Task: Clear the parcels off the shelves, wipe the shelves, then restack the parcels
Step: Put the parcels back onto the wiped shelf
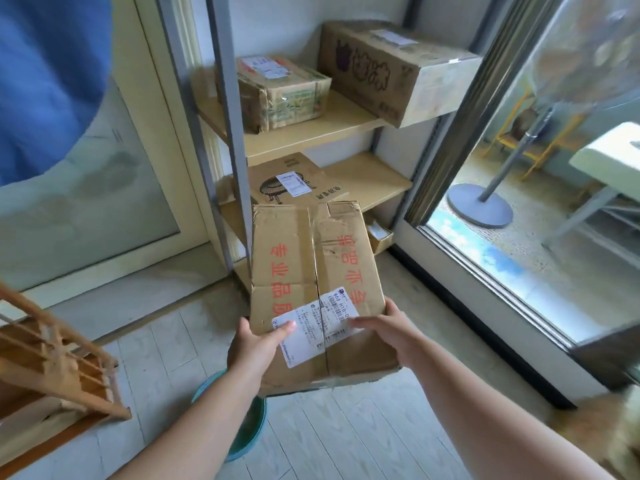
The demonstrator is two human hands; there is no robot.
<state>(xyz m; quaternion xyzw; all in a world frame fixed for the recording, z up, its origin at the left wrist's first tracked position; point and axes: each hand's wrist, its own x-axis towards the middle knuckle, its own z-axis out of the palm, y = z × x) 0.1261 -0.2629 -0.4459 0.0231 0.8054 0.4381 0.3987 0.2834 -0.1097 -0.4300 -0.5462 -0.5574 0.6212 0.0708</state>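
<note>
Gripping only the near end of a long cardboard box [313,282], left hand [254,344] at 7 o'clock, right hand [384,332] at 5 o'clock, thumbs on top. Held in mid-air before the shelf [325,133] at 12 o'clock. Likely to tip forward, far end unsupported. Dented, torn tape seam, red print, white label; could split underneath.

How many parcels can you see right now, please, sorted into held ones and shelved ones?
Held parcel, in left hand and right hand: 1
Shelved parcels: 4
Total: 5
</note>
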